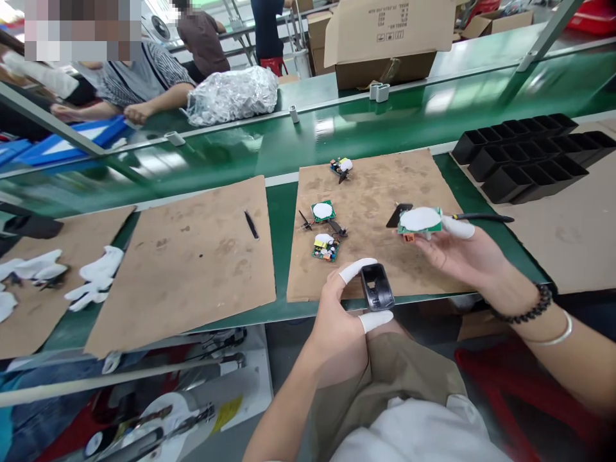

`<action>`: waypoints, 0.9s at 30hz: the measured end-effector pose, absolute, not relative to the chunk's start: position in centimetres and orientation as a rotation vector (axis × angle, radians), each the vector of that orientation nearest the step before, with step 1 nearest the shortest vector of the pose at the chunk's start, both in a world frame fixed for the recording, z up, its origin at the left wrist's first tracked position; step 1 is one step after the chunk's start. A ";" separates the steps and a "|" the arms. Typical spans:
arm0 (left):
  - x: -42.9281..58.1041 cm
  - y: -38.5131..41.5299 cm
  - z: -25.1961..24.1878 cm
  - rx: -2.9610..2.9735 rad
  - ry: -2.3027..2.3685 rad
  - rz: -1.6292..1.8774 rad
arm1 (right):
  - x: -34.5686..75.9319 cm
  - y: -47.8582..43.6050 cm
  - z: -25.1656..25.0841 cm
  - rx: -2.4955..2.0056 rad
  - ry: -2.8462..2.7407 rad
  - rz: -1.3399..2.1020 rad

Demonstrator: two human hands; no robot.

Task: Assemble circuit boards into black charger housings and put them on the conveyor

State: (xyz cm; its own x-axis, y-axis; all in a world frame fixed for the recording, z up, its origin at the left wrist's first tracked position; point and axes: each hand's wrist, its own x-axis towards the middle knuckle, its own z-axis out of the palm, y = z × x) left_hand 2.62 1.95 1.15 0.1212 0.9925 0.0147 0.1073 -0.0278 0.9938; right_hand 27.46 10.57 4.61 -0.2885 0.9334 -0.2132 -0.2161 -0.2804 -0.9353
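Note:
My left hand, with white finger cots on thumb and a finger, grips a black plastic housing whose open end faces me. Between the thumb and fingers of my right hand is a green circuit board topped with a white oval pad. A black flat piece sits at the board's left side; whether it is joined on is unclear. On the cardboard mat beyond my hands lie several more boards, among them one with a white pad and one showing components.
Black rectangular housings stand in rows at the right. A pen-like black tool lies on the left cardboard, near white gloves. A green conveyor belt runs behind the bench. Across it are a person's hand, a plastic bag and a carton.

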 end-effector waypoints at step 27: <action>3.0 1.2 9.3 2.063 1.145 1.149 | 22.0 2.4 4.4 -0.521 -1.348 0.961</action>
State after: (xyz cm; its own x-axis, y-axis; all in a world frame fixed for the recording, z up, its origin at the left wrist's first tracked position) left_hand 3.01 1.23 9.34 0.2855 0.8576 0.4278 0.4247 -0.5133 0.7457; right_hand 22.04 2.36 4.40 -0.0596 0.8178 0.5724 -0.2747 0.5378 -0.7970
